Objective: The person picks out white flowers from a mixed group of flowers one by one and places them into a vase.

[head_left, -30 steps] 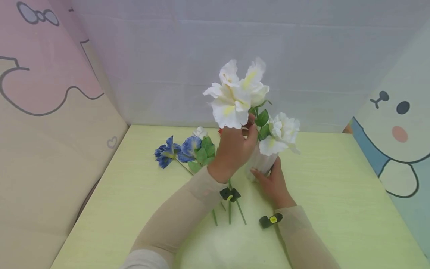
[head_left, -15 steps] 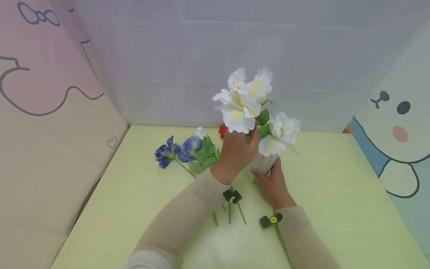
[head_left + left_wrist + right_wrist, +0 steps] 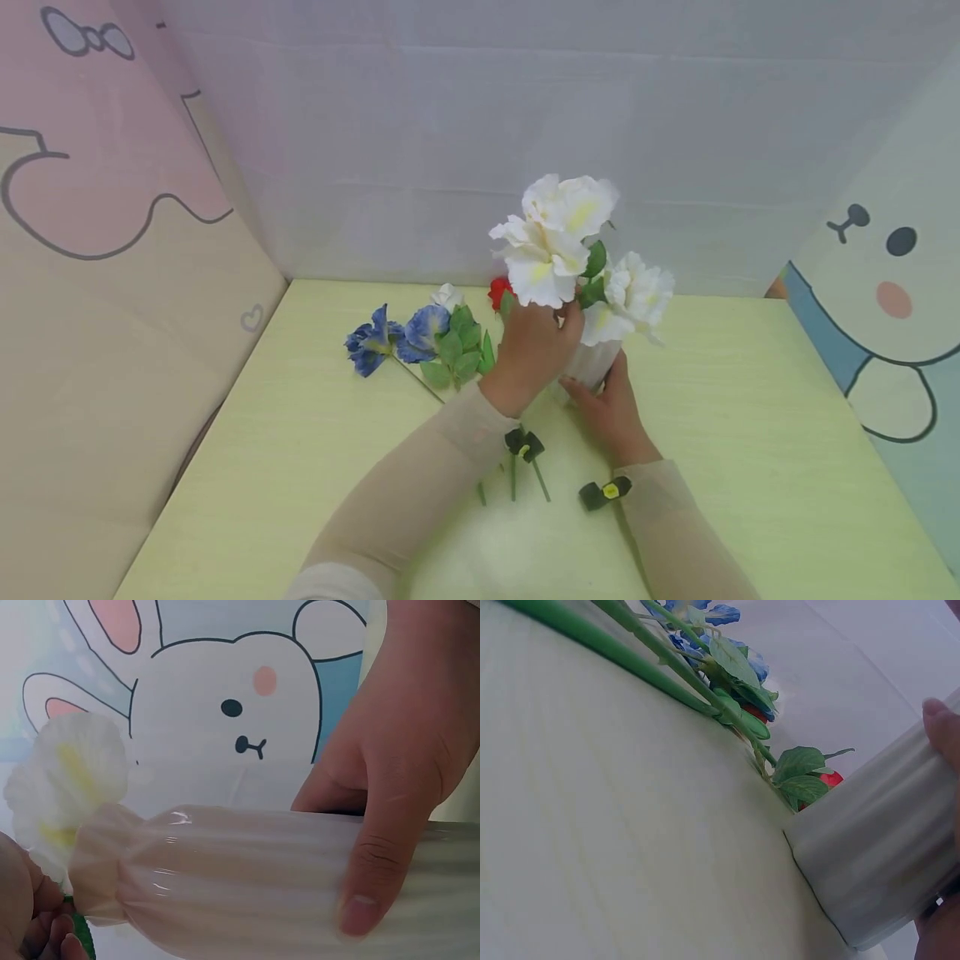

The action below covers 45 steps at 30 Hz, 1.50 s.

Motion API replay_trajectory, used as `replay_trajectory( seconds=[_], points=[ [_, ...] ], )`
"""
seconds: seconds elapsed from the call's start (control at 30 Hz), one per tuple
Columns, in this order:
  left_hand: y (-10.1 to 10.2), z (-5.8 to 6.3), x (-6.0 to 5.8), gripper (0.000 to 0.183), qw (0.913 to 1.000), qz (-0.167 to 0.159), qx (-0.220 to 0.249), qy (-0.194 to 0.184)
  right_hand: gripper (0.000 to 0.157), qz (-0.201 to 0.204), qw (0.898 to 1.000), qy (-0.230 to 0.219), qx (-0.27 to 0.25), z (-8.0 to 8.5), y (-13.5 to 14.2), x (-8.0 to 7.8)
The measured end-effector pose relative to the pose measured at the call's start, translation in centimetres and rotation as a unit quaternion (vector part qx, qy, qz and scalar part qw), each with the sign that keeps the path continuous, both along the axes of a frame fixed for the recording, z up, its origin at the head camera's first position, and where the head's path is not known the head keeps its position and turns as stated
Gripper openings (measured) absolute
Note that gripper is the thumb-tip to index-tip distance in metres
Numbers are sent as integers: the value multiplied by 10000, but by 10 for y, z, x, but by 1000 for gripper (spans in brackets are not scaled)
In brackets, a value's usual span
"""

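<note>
A white ribbed vase [image 3: 591,362] stands on the table, slightly tilted in the head view. My right hand [image 3: 613,417] grips its lower body, the thumb across the near side. At the vase mouth, my left hand [image 3: 534,350] pinches the stem of white flowers with yellow centres [image 3: 543,258]; the stem itself is mostly hidden behind the fingers. Another white bloom [image 3: 637,292] leans out over the right side of the mouth. In the left wrist view the vase's wavy rim [image 3: 101,866] shows, with a bit of green leaf [image 3: 82,930] beside the left fingertips.
Left of the vase lie blue flowers [image 3: 371,340], a white rose [image 3: 447,296], a red flower [image 3: 501,293] and green leaves [image 3: 461,346]. Their stems [image 3: 540,479] reach toward the front under the left forearm. Printed cloth walls enclose the table [image 3: 750,433].
My left hand has moved down and to the right, and the white flowers have sunk closer to the vase mouth. The right hand and vase have stayed in place.
</note>
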<state>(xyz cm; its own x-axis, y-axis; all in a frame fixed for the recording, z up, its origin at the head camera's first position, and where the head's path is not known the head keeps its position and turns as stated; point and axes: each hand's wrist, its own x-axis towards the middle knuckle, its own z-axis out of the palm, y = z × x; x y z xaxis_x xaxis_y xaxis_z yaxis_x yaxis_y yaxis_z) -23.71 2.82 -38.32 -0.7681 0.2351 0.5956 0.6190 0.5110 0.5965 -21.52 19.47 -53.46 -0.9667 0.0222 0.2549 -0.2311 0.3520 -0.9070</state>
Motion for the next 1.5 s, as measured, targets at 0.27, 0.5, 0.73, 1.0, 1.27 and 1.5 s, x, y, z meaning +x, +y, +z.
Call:
replay_trajectory(
  seconds=[0.27, 0.5, 0.73, 1.0, 1.27, 1.5],
  points=[
    [3, -9, -4, 7, 9973, -203, 701, 61, 84, -5, 10000, 6, 42, -2, 1, 1],
    [-1, -6, -5, 12, 9993, 106, -316, -171, 86, -68, 10000, -50, 38, -5, 1, -2],
    [-11, 5, -8, 32, 9851, -873, 1480, 65, 84, -29, 10000, 93, 7, -5, 2, -1],
    [-11, 8, -10, 27, 9874, -654, 1423, -218, 81, -7, 9997, 241, 1, -4, 1, 0],
    [-3, 7, -9, 23, 9853, -750, 1489, -364, 81, -57, 10000, 32, 3, 1, -1, 1],
    [7, 7, -10, 21, 9798, -973, 1613, -667, 79, -34, 10000, 38, -16, 1, -1, 3]
  ],
)
